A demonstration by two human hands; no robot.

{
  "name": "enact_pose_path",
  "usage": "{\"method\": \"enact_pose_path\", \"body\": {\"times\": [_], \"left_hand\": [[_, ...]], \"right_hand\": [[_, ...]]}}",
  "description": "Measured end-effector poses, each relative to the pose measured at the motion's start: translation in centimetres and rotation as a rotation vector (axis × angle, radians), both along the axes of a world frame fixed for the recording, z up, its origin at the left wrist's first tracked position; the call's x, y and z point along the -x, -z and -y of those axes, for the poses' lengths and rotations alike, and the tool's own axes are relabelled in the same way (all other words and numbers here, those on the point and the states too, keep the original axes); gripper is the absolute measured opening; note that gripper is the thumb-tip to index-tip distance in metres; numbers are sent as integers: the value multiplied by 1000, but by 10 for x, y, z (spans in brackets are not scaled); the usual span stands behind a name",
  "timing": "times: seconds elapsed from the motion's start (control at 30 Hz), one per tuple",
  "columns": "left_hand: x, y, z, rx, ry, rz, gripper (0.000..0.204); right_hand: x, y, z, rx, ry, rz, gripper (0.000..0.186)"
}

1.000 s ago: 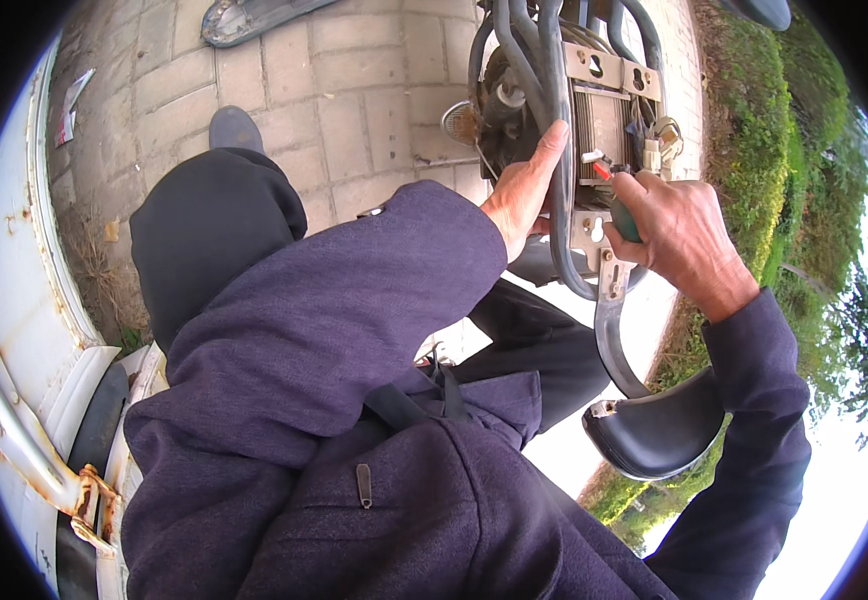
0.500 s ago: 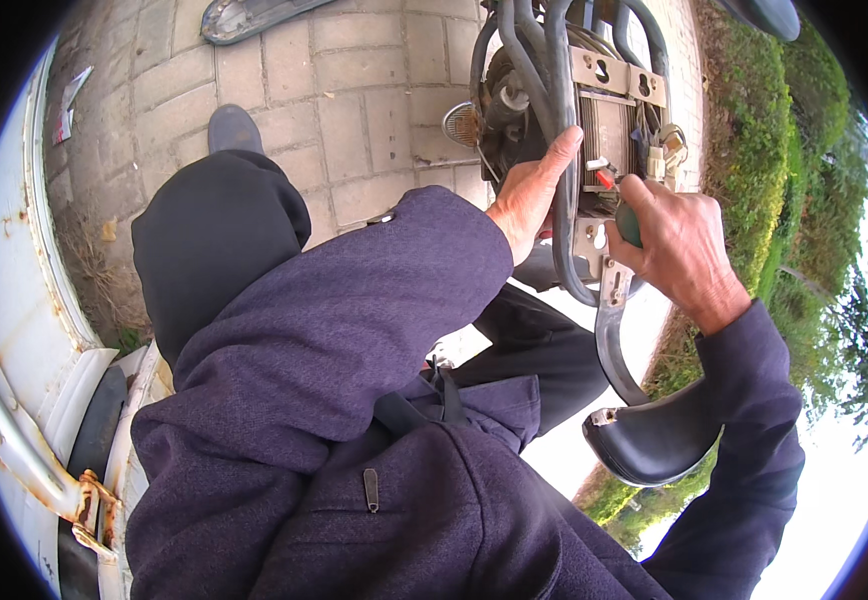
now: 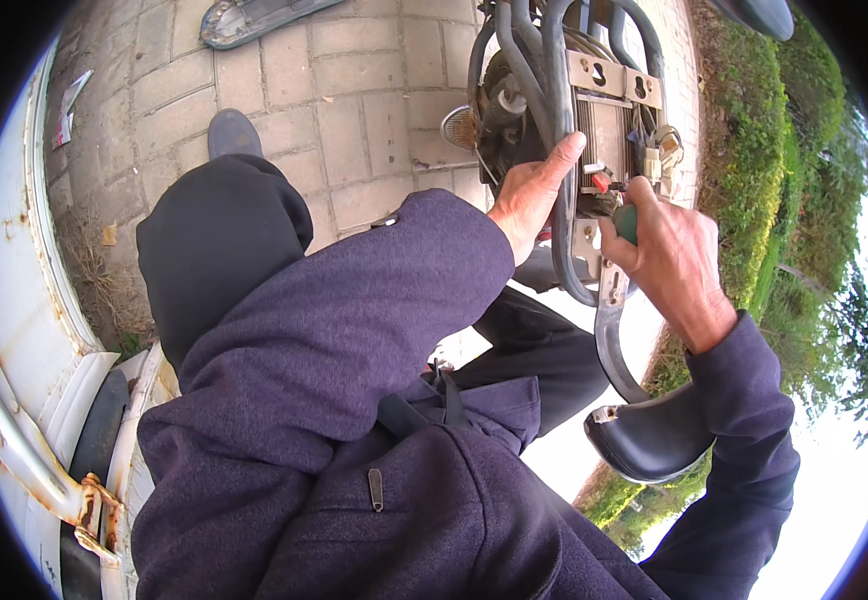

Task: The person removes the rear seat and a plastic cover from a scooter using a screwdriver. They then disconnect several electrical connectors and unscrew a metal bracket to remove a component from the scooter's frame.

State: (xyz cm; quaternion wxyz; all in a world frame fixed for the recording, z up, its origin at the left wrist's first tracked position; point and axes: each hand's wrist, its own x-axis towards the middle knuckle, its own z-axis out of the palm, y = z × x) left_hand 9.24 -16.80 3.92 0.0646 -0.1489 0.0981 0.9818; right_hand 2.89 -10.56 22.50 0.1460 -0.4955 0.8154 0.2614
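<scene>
A grey tubular vehicle frame [image 3: 560, 90] stands in front of me, with a finned metal box [image 3: 606, 130] fixed between its tubes. My left hand [image 3: 534, 195] holds the near-left tube, thumb laid along it and the other fingers hidden beneath. In my right hand [image 3: 676, 245], closed, is a green-handled screwdriver [image 3: 625, 223]; most of its handle lies under the fingers. Just beyond it, a small red part [image 3: 601, 182] sits against the lower end of the finned box. Pale wire connectors [image 3: 662, 152] hang at the box's right side.
A black padded backrest [image 3: 652, 440] on a bent metal bracket [image 3: 609, 330] extends from the frame toward my right forearm. A rusty white door [image 3: 24, 330] is on my left. A dark long panel [image 3: 254, 18] lies on the brick paving [image 3: 354, 130]. Green hedges [image 3: 754, 150] line the right.
My right hand has shifted slightly left and down, turning a little with the screwdriver. My left hand keeps its place on the tube.
</scene>
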Motion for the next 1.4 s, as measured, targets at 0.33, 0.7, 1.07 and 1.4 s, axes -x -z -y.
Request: {"method": "enact_pose_path", "body": {"times": [0.33,0.7,1.07,1.4], "left_hand": [[-2,-8,3,-6,-19,20,82],[-1,-6,6,29,40,34,82],[-3,-6,5,80,25,51,80],[-2,-5,5,115,20,34,83]], "right_hand": [[11,-9,1,140,54,201,48],[24,-6,9,-141,-477,58,44],[3,-3,1,21,-340,9,36],[-11,7,0,40,-184,-157,30]]}}
